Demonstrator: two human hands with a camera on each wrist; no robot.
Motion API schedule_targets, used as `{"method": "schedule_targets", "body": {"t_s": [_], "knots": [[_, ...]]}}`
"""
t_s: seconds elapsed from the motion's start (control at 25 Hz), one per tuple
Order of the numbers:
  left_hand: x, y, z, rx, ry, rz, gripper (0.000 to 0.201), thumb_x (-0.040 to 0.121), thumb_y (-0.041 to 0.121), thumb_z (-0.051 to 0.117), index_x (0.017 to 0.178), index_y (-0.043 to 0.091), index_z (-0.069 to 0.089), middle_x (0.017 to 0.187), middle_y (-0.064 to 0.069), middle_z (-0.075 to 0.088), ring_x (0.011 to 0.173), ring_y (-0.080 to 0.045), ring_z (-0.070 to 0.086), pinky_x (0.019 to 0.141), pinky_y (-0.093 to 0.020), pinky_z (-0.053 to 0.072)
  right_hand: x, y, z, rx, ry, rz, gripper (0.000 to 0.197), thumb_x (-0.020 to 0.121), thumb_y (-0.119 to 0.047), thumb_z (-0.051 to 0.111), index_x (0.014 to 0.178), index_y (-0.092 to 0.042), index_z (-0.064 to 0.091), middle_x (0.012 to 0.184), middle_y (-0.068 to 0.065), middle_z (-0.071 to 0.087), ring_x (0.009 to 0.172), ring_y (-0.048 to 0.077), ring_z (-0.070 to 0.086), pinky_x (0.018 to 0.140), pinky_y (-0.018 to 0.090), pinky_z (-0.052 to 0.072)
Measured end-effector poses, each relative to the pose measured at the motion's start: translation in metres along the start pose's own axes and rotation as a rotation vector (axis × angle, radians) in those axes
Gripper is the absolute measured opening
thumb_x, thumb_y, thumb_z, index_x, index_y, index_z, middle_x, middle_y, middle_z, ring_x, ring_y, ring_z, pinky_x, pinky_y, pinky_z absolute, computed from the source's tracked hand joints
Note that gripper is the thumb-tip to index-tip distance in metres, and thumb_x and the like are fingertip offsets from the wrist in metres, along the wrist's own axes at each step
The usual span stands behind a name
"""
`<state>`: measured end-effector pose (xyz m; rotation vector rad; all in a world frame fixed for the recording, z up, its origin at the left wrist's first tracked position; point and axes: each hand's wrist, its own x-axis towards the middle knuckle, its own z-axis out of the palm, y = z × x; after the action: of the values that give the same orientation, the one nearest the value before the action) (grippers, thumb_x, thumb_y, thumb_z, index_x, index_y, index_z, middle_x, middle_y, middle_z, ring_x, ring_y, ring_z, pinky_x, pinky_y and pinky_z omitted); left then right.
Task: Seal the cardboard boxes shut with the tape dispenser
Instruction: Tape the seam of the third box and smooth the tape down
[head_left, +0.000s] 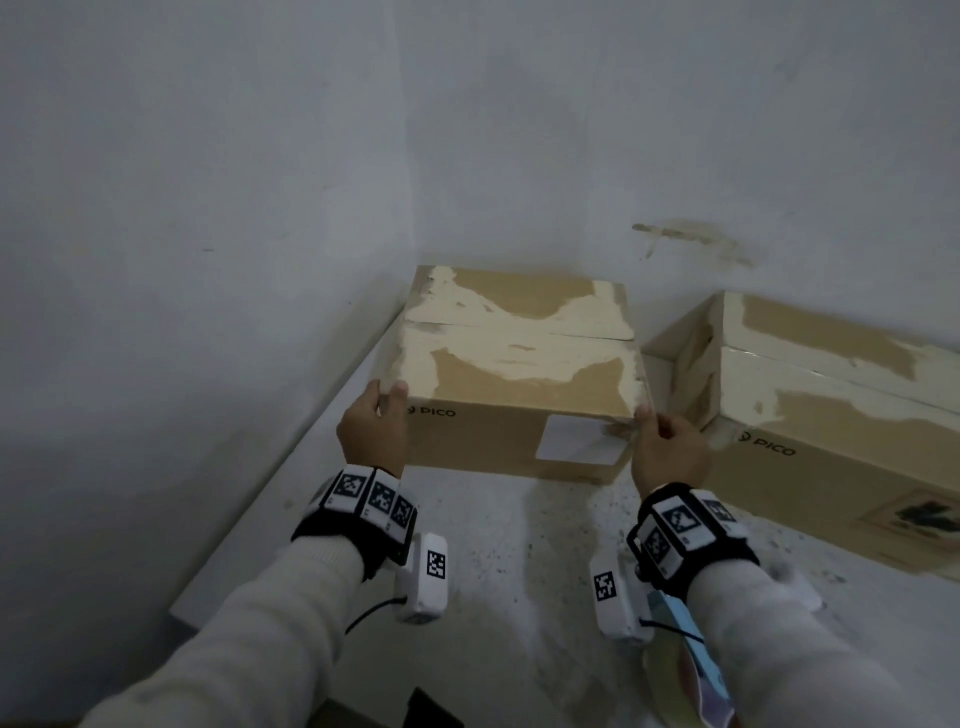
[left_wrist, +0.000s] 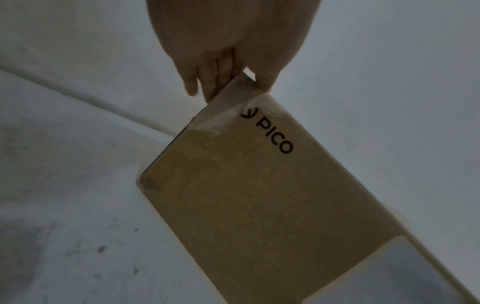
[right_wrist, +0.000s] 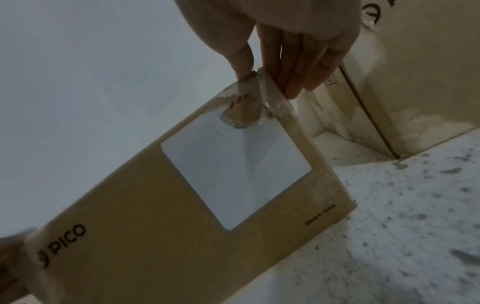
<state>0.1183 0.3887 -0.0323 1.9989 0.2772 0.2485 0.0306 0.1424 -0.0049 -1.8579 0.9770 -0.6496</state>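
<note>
walls (head_left: 208, 156), pale grey, meet in a corner behind the work surface (head_left: 519, 571), which is white and speckled with dark flecks. nearer cardboard box (head_left: 519, 374) sits on the surface in that corner, flaps closed, top face patched with pale torn areas, a seam running across it; its front face carries the print "pico" and a white label (head_left: 576, 439) at the right end. second cardboard box (head_left: 831, 415), likewise closed and torn on top, lies to the right, close beside the first but apart from it, its front also printed "pico". left hand (head_left: 371, 426) grips the front left top corner of the nearer box, thumb on the front face and fingers (left_wrist: 207, 82) on the side. right hand (head_left: 670, 452) grips the front right top corner, thumb (right_wrist: 241, 59) on the front edge above the label, fingers curled round the right side; crumpled clear tape (right_wrist: 246, 102) clings to that corner. tape dispenser cannot be made out in any view.
</note>
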Motion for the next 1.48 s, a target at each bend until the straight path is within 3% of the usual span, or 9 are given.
{"method": "schedule_targets", "body": {"t_s": [0.28,0.4,0.52,0.64,0.76,0.88,1.12,1.32,1.48], "knots": [[-0.002,0.001,-0.006,-0.014,0.016,0.061,0.035,0.094,0.029,0.052,0.080,-0.001,0.065,0.070,-0.015,0.060,0.070,-0.028,0.055,0.061,-0.026,0.037,0.004,0.000,-0.006,-0.034,-0.053,0.007,0.036,0.091,-0.033,0.056,0.101,-0.002,0.071,0.098,0.018,0.070,0.092,0.033,0.061,0.073,0.027,0.038],[-0.004,0.001,-0.014,-0.012,0.051,0.037,0.023,0.088,0.026,0.059,0.070,0.011,0.061,0.071,-0.016,0.062,0.069,-0.023,0.054,0.065,-0.032,0.046,0.008,0.003,-0.007,0.003,-0.009,0.037,0.030,0.086,-0.033,0.063,0.099,-0.007,0.069,0.088,0.008,0.065,0.084,0.024,0.058,0.074,0.028,0.040],[0.003,0.009,-0.014,-0.010,-0.013,-0.038,0.025,0.087,0.022,0.055,0.105,0.008,0.065,0.102,-0.011,0.066,0.091,-0.022,0.057,0.082,-0.029,0.045,0.014,0.003,-0.007,-0.030,-0.071,0.058,0.019,0.080,-0.030,0.063,0.074,-0.012,0.058,0.072,0.004,0.057,0.071,0.024,0.051,0.066,0.029,0.037],[0.008,0.014,-0.007,-0.044,-0.197,-0.029,0.051,0.094,0.021,0.037,0.145,0.013,0.034,0.145,-0.008,0.043,0.130,-0.025,0.043,0.104,-0.032,0.035,0.019,0.001,-0.002,0.000,-0.128,0.063,0.025,0.081,-0.024,0.058,0.068,-0.013,0.041,0.065,0.002,0.043,0.067,0.024,0.040,0.055,0.030,0.031],[0.011,0.012,-0.003,-0.038,-0.217,-0.063,0.052,0.096,0.015,0.034,0.147,0.019,0.030,0.148,-0.007,0.039,0.130,-0.026,0.041,0.105,-0.034,0.035,0.015,-0.001,0.003,0.015,-0.100,0.049,0.012,0.087,-0.019,0.052,0.096,-0.011,0.053,0.074,0.003,0.050,0.075,0.024,0.046,0.064,0.030,0.036],[0.014,0.008,-0.001,-0.029,-0.197,-0.042,0.055,0.090,0.022,0.035,0.145,0.017,0.036,0.145,-0.007,0.044,0.127,-0.026,0.044,0.103,-0.029,0.037,0.007,0.001,0.005,-0.028,-0.070,-0.006,0.039,0.093,-0.016,0.046,0.130,-0.008,0.049,0.093,0.010,0.061,0.089,0.027,0.054,0.079,0.030,0.039],[0.020,0.017,-0.005,-0.060,-0.115,-0.020,0.039,0.089,0.015,0.054,0.127,0.010,0.052,0.123,-0.010,0.059,0.105,-0.023,0.056,0.081,-0.028,0.040,0.021,0.004,0.006,-0.074,-0.077,0.007,0.025,0.089,-0.032,0.052,0.093,-0.007,0.050,0.093,0.012,0.057,0.090,0.032,0.056,0.074,0.034,0.039],[0.035,0.015,0.004,0.117,-0.347,0.172,0.057,0.096,0.012,0.037,0.150,0.010,0.020,0.156,-0.008,0.023,0.144,-0.023,0.023,0.118,-0.035,0.021,0.027,0.007,0.013,0.044,-0.220,-0.018,0.044,0.095,-0.018,0.040,0.139,-0.013,0.042,0.139,0.010,0.048,0.126,0.028,0.044,0.097,0.029,0.032],[0.045,0.005,0.000,0.314,-0.473,0.239,0.070,0.089,0.041,0.038,0.149,0.013,0.019,0.157,-0.003,0.022,0.144,-0.019,0.023,0.118,-0.040,0.022,0.031,0.006,0.004,0.034,-0.302,-0.060,0.041,0.094,-0.015,0.041,0.134,-0.014,0.049,0.122,0.008,0.058,0.120,0.031,0.050,0.095,0.033,0.038]]}}
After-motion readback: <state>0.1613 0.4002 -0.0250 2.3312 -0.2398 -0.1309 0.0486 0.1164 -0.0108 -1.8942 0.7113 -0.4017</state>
